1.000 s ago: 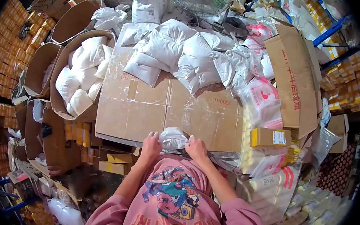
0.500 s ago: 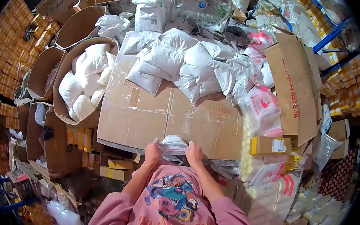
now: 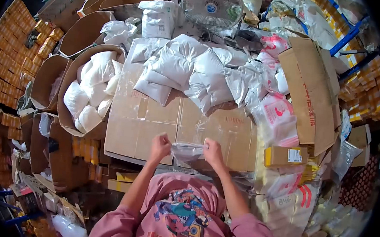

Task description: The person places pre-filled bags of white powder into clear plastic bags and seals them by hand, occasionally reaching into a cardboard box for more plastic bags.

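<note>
A small clear plastic bag [image 3: 187,152] is stretched between my two hands, just above the near edge of the flattened cardboard [image 3: 143,134]. Closed fingers of my left hand [image 3: 161,147] pinch its left corner. My right hand [image 3: 213,151] grips the right corner the same way. The bag looks greyish from here, and I cannot make out how much is inside. Farther back on the cardboard, several filled white bags [image 3: 211,77] lie heaped together.
To the left stands a cardboard box [image 3: 62,103] of filled white bags. A fan [image 3: 212,7] is at the back. On the right, a small brown box [image 3: 284,156] rests on plastic packaging beside a large carton [image 3: 307,97]. Stacked orange-and-white boxes [image 3: 6,53] line the left.
Both hands have moved slightly forward and up with the bag. Its upper part looked white and bulging before; now a greyish stretched side shows.
</note>
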`<state>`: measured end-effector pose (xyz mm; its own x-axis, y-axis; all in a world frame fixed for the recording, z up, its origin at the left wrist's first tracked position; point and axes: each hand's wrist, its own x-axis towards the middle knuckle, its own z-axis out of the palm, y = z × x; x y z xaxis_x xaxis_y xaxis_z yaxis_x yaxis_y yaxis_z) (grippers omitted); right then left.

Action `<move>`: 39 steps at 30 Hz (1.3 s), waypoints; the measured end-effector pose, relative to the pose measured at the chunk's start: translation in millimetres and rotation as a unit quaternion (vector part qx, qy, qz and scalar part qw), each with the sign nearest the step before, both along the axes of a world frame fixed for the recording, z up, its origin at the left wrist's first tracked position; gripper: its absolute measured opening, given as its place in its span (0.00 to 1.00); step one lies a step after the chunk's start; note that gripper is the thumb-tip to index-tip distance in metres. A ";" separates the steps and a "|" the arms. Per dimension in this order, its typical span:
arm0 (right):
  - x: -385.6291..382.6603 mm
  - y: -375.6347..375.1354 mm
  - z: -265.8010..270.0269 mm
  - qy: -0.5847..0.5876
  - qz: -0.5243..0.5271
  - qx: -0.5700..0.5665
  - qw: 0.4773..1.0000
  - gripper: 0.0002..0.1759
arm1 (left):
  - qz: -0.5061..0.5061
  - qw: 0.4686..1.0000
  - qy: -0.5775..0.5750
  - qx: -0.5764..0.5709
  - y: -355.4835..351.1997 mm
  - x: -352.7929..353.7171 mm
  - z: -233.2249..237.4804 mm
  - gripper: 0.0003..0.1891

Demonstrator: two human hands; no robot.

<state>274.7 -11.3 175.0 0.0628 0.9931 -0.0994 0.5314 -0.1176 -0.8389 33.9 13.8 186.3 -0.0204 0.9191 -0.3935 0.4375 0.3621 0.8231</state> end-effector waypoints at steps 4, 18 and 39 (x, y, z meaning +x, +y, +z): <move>10.0 34.7 23.9 0.064 -0.070 -0.114 0.989 0.05 | -0.022 0.993 -0.112 0.028 52.1 5.6 -2.7 0.06; -10.1 -57.1 -157.9 -0.006 -0.131 -0.092 0.987 0.09 | -0.108 0.993 0.029 0.038 -15.4 14.5 -163.7 0.02; 7.5 -115.0 -195.5 0.397 -0.319 -0.346 0.788 0.07 | 0.157 0.873 -0.245 -0.392 -131.0 68.4 -191.8 0.10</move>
<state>282.3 -126.2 -20.5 0.1721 0.4753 -0.8628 -0.4806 -0.7241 -0.4947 102.3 -117.2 -5.5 0.1235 0.3421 -0.9315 -0.1196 0.9370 0.3283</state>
